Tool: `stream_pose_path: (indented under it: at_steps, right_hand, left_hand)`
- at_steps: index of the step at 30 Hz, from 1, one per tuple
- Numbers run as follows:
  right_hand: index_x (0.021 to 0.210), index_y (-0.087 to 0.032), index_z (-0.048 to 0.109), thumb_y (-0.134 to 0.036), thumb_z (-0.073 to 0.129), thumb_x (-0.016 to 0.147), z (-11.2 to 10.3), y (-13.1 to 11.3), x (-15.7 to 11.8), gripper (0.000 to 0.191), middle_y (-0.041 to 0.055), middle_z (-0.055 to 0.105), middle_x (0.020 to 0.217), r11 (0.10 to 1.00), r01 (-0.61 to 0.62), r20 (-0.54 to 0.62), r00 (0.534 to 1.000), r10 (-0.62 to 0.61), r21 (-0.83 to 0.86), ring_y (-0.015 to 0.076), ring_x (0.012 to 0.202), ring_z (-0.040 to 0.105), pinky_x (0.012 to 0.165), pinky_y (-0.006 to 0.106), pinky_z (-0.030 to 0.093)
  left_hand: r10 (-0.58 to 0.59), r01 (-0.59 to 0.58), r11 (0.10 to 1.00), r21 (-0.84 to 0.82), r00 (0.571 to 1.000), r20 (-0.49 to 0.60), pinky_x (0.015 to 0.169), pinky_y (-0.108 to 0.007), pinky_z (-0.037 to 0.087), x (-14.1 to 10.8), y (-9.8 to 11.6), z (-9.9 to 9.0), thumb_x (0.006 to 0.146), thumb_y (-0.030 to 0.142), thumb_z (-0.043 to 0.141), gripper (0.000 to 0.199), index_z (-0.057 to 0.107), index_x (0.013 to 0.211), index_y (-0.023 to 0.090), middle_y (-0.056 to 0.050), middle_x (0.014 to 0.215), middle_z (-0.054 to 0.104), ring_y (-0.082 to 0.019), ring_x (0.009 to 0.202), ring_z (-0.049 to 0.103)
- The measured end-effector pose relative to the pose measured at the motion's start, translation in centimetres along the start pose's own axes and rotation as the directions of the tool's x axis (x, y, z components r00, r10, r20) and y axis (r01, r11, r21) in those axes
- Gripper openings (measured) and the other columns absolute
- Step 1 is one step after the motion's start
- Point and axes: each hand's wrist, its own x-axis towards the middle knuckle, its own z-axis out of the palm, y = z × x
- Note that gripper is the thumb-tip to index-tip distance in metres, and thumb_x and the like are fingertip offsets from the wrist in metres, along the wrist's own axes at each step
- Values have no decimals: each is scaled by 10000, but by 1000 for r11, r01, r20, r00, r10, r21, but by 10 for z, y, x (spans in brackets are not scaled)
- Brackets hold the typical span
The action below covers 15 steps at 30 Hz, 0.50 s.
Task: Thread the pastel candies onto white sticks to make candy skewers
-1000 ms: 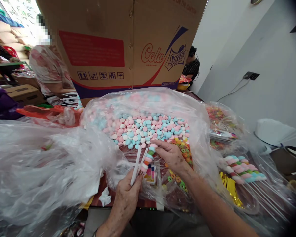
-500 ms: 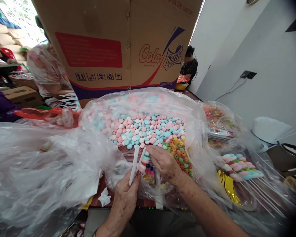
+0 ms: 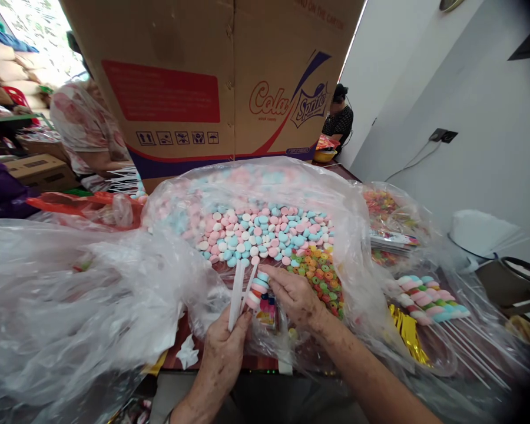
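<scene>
My left hand (image 3: 224, 348) is closed around several white sticks (image 3: 235, 294), which point up and away from me. Beside them a marshmallow skewer (image 3: 255, 293), with pink, white, blue and thin coloured layers, leans upward from the same hand. The fingertips of my right hand (image 3: 298, 296) are together at the skewer's upper end, on its blue marshmallow; its thumb is hidden. Just beyond both hands lies a heap of pink, blue and white marshmallows (image 3: 265, 232) in a clear plastic bag. Ring-shaped gummy candies (image 3: 322, 274) lie right of it.
A tall cardboard carton (image 3: 176, 88) stands behind the heap. Crumpled clear plastic (image 3: 83, 294) covers the left. At right are finished marshmallow skewers (image 3: 433, 300), gold ties (image 3: 408, 338) and a bag of gummies (image 3: 382, 203). Two people sit beyond the carton.
The skewer and sticks have shifted slightly left and down with my left hand. My right fingertips stay at the skewer's top, a little lower than before.
</scene>
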Motion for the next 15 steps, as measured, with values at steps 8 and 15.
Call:
stream_pose_path:
  at_steps: [8, 15]
  right_hand:
    - [1324, -203, 571, -254, 394, 946, -3, -5, -9, 421, 106, 633, 1278, 999, 50, -5, 999, -50, 6, 220, 1184, 593, 1029, 366, 474]
    - [1502, -235, 233, -372, 472, 935, 3, -26, -9, 631, 120, 532, 1401, 824, -246, -44, 950, 310, 511, 217, 1219, 566, 1020, 394, 471]
  left_hand:
    - [-39, 41, 995, -86, 999, 28, 390, -209, 260, 1, -2, 2, 815, 474, 626, 371, 564, 588, 187, 77, 444, 413, -96, 403, 355]
    - [-75, 86, 987, -135, 994, 84, 340, -201, 253, 2, 5, 3, 787, 519, 635, 405, 594, 584, 171, 74, 344, 420, -85, 315, 356]
